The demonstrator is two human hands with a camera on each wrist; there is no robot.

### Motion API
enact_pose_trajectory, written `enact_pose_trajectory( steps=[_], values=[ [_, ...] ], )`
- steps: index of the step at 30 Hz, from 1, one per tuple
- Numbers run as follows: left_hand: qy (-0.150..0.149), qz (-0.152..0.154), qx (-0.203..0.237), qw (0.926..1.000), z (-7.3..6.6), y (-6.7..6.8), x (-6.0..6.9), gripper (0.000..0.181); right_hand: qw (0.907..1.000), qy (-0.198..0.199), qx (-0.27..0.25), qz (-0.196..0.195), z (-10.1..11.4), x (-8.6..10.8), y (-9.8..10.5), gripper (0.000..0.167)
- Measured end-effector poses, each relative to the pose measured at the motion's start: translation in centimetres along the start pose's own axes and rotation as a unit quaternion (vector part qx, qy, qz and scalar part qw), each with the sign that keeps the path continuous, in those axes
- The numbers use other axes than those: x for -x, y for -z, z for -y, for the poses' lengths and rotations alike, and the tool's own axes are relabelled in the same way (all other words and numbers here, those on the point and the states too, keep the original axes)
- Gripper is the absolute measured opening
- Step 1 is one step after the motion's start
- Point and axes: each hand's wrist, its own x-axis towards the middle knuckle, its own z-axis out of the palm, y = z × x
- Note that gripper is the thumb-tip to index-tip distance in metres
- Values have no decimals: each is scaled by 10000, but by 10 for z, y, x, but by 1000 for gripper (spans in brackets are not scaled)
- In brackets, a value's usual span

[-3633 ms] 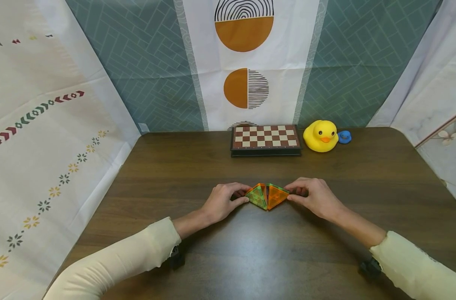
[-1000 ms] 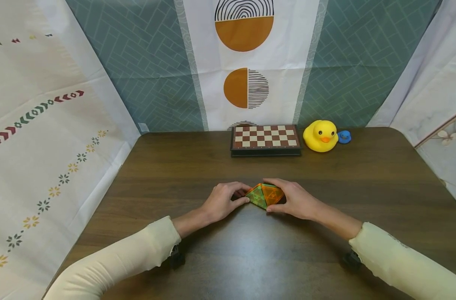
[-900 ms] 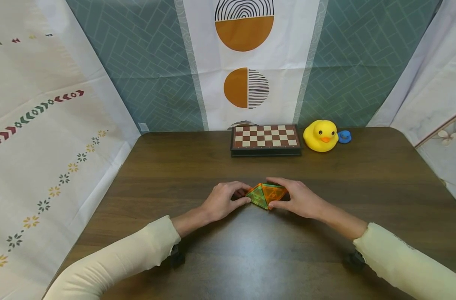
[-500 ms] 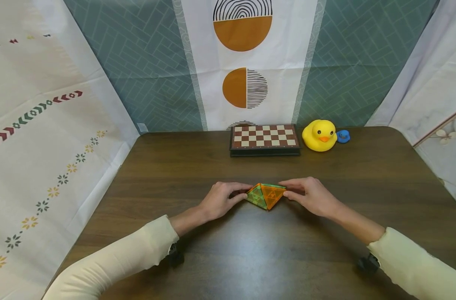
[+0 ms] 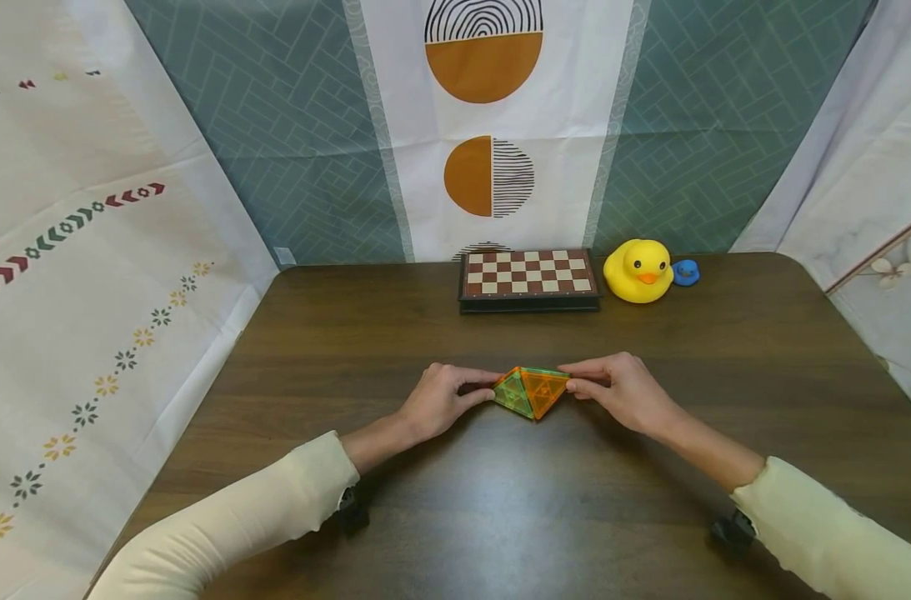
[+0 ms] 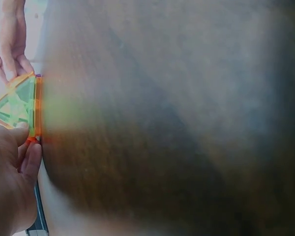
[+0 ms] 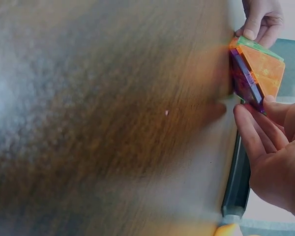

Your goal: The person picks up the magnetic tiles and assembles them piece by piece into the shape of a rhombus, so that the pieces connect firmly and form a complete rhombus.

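Observation:
Translucent triangular magnetic tiles stand joined in a small faceted shape at the middle of the table. Its front shows a green tile (image 5: 513, 397) on the left and an orange tile (image 5: 543, 390) on the right, edges touching. My left hand (image 5: 438, 402) pinches the left corner between thumb and fingers. At the opposite corner, the right hand (image 5: 626, 393) holds the shape with thumb in front and fingers behind. A purple tile (image 7: 243, 81) shows low on the shape in the right wrist view. The back tiles are mostly hidden in the head view.
A folded chessboard box (image 5: 530, 282) sits at the table's back edge. Right of it are a yellow rubber duck (image 5: 638, 272) and a small blue duck (image 5: 685, 272). The brown wooden table (image 5: 455, 517) ends at patterned cloths behind and at the sides.
The gap between the two halves has closed since the earliest frame. My right hand reached over the right half, then drew back to its outer corner. The left hand barely moved.

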Motion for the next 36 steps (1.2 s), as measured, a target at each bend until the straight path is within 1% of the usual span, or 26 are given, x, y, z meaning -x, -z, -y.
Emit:
enact_pose_trajectory(
  steps=[5, 9, 12, 15, 17, 22, 26, 36],
  values=[
    [31, -5, 17, 10000, 1, 0, 0, 31, 10000, 6, 28, -66, 0, 0, 0, 33],
    [14, 42, -17, 10000, 1, 1, -1, 32, 9998, -105, 29, -172, 0, 1, -1, 33],
    [-18, 75, -17, 10000, 2, 2, 0, 32, 9994, -254, -66, -236, 1, 2, -1, 32],
    [-72, 40, -22, 10000, 3, 2, 2, 30, 9988, -323, -230, -286, 1, 4, -1, 30],
    [-111, -13, -26, 9999, 4, 2, 4, 28, 9984, -303, -329, -350, 1, 4, -1, 27],
    [-168, -109, -43, 9998, 5, 1, 4, 22, 9977, -155, -369, -539, 1, 5, -1, 22],
    [-185, -148, -64, 9997, 5, 0, 3, 21, 9974, -163, -389, -580, 1, 4, 0, 21],
    [-63, -187, -13, 9998, 5, -1, 3, 20, 9968, -194, -466, -618, 1, 4, 0, 20]
  ],
)
